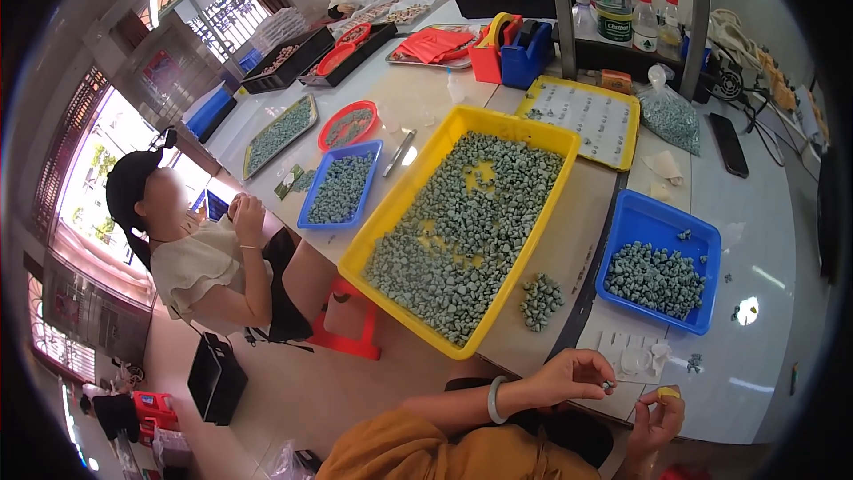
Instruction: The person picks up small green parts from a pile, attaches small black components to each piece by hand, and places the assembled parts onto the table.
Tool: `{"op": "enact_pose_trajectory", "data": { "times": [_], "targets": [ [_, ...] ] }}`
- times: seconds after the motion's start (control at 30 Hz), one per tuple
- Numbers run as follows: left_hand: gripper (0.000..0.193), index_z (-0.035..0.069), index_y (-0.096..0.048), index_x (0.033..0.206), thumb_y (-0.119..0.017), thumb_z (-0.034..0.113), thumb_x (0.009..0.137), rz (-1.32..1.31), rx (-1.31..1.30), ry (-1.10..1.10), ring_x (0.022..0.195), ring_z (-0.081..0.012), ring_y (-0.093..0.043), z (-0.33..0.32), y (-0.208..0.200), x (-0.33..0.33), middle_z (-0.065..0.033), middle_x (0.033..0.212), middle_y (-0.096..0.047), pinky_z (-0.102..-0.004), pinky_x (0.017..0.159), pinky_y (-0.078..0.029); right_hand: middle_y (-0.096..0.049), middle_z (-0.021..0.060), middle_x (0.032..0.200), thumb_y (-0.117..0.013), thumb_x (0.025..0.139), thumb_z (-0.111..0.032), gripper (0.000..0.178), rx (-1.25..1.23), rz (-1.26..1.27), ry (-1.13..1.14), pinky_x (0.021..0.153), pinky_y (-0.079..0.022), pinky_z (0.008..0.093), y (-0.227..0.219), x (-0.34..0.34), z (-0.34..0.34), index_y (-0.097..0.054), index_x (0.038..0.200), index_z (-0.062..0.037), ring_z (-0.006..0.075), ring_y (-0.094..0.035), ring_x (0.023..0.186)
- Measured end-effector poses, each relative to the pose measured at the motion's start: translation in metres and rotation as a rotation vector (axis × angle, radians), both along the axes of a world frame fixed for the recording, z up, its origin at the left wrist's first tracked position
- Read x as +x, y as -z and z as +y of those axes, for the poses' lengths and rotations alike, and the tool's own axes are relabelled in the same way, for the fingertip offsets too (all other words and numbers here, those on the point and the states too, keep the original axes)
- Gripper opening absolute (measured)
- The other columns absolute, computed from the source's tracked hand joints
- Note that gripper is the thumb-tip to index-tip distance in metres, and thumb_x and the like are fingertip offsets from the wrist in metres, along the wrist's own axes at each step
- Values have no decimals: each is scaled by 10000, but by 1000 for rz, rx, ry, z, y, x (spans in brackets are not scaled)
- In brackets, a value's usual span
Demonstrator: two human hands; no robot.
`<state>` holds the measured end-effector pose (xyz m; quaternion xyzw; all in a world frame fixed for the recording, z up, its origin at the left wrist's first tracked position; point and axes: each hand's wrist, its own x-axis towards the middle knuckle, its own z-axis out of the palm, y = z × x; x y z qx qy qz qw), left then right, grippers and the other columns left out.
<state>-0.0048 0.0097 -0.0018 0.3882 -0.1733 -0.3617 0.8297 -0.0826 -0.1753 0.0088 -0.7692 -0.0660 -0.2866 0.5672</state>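
My left hand point(564, 377), with a pale bangle at the wrist, pinches a small grey-green piece point(609, 386) between thumb and fingertips. Close to its right, my right hand point(656, 422) is closed, fingertips together. Something small and yellow point(668, 392) is on or at its fingertips; whether it is worn or held I cannot tell. Just beyond the hands lies a white card point(636, 361) with a small clear round piece. A blue tray point(709, 280) of similar grey-green pieces stands behind that, and a loose pile point(540, 302) lies to the left.
A large yellow tray point(357, 253) full of grey-green pieces fills the table's middle. Behind are a smaller blue tray point(311, 213), a yellow tray with a white sheet point(622, 116), a filled clear bag point(671, 116) and a phone point(729, 144). A co-worker point(209, 271) sits at the left.
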Motion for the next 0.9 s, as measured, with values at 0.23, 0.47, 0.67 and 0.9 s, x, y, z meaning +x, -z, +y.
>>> {"op": "enact_pose_trajectory", "data": {
  "times": [0.23,0.47,0.67,0.9],
  "targets": [
    [211,9,-547,928,-596,-82,745,-56,100,-35,881,-140,-559,-7,-2,2,-48,939,-515,-263,778,-462,-516,71,736,-590,709,68,305,-114,-35,124,701,-385,289,-1,6,-20,-451,972,1,180,-464,708],
    [200,2,-522,922,-572,-91,752,-62,152,-155,829,-154,-563,-1,-4,11,-68,932,-508,-289,746,-488,-636,44,725,-680,664,41,388,-475,-94,138,686,-402,294,-18,44,-37,-463,977,-33,214,-503,676],
    [192,-7,-512,946,-594,-24,773,-28,174,-112,829,-152,-558,-7,-5,9,-58,920,-499,-316,773,-501,-632,27,760,-699,651,8,362,-683,-57,109,655,-383,307,-24,41,-41,-496,943,-60,204,-491,684],
    [206,-6,-506,940,-625,41,780,-30,190,-104,810,-152,-567,-5,-4,8,-49,906,-495,-302,757,-498,-615,-7,754,-730,608,-27,350,-796,-79,41,636,-346,299,-25,48,-33,-549,899,-94,184,-467,665]
  ]
}}
